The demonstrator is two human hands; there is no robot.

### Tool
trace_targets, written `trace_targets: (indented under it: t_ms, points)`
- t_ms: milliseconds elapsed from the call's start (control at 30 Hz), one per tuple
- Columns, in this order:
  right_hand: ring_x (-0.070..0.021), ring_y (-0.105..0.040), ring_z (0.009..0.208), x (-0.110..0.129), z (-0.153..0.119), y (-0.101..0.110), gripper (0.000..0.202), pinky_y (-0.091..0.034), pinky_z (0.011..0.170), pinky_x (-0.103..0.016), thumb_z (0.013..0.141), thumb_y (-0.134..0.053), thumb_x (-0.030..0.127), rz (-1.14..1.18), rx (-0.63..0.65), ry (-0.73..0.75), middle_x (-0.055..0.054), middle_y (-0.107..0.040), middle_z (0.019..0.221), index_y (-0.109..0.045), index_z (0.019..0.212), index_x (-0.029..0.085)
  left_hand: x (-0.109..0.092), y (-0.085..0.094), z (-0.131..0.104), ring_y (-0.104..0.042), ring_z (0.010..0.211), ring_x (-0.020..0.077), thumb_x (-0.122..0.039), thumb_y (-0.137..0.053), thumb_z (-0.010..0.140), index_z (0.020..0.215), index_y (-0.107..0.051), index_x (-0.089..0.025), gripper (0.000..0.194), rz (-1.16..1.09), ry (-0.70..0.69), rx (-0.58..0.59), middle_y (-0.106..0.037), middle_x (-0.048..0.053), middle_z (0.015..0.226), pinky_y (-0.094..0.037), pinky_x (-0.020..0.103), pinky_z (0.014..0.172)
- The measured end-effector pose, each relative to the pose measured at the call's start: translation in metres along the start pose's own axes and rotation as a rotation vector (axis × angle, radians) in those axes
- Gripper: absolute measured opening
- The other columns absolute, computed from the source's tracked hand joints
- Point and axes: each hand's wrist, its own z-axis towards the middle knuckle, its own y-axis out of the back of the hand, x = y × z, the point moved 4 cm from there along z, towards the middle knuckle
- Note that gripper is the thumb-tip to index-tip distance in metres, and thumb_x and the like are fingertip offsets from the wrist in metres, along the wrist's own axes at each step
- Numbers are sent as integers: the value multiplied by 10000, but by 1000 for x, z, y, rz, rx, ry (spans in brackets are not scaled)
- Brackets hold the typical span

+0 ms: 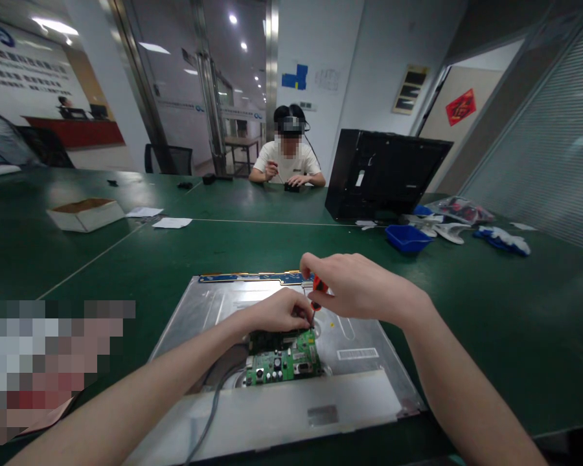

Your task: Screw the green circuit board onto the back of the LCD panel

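Note:
My right hand (pixel 350 285) is closed around the red and black handle of a screwdriver (pixel 319 290), its shaft pointing down at the upper right corner of a green circuit board (pixel 282 364). Beside the tip, my left hand (pixel 287 310) has its fingers curled together at the board's upper edge; what they hold, if anything, is hidden. The board lies on the metal back of a flat display panel (pixel 364 382). A grey cable (pixel 214 404) runs from the board's left side toward me. Along the panel's far edge sits a narrow blue circuit strip (pixel 243 278).
A black monitor (pixel 388 171) stands at the back right, near a blue tray (pixel 408 238) and gloves (pixel 502 239). On the left are an open box (pixel 85 215) and papers (pixel 172 222). Across the green table (pixel 490 323), a person (pixel 289 152) works on a small dark object.

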Motion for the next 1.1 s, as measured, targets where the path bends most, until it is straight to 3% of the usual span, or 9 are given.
trace_targets:
  t_ms: [167,467,633,900,1100]
  points:
    - [-153,-582,694,5,-3,1,245,-294,522,-262,802,-585,214,48,50,54,-1,-662,881,-468,1017,226,3,0,0,-581,607,124,-115,-636,732,799,-728,-131,115,18,19,-10,-670,0,671,-407,193,559]
    - [-194,-620,673,-2,3,0,213,-254,501,-273,922,-493,430,-108,-11,-106,-27,-678,763,-587,931,239,3,-1,0,-597,654,126,-99,-632,750,806,-722,-138,113,19,-2,-11,-687,14,734,-432,198,606]
    - [-186,-606,661,-3,4,-1,181,-258,512,-276,936,-451,360,-101,-2,-99,-29,-677,765,-574,955,227,3,0,0,-596,653,121,-87,-627,757,820,-734,-138,134,34,-10,-8,-694,11,736,-421,196,607]
    - [-159,-573,652,0,-2,1,221,-274,518,-265,816,-529,227,1,-13,10,-9,-664,836,-457,1024,217,9,-2,1,-605,660,132,-117,-641,755,829,-734,-137,121,27,2,-10,-696,11,734,-421,201,605]
    - [-191,-597,647,-3,6,-2,287,-244,497,-269,864,-547,474,-98,-41,-93,-27,-664,768,-492,986,220,9,-2,1,-613,675,133,-113,-627,765,832,-728,-138,123,0,-8,1,-696,15,751,-436,205,627]
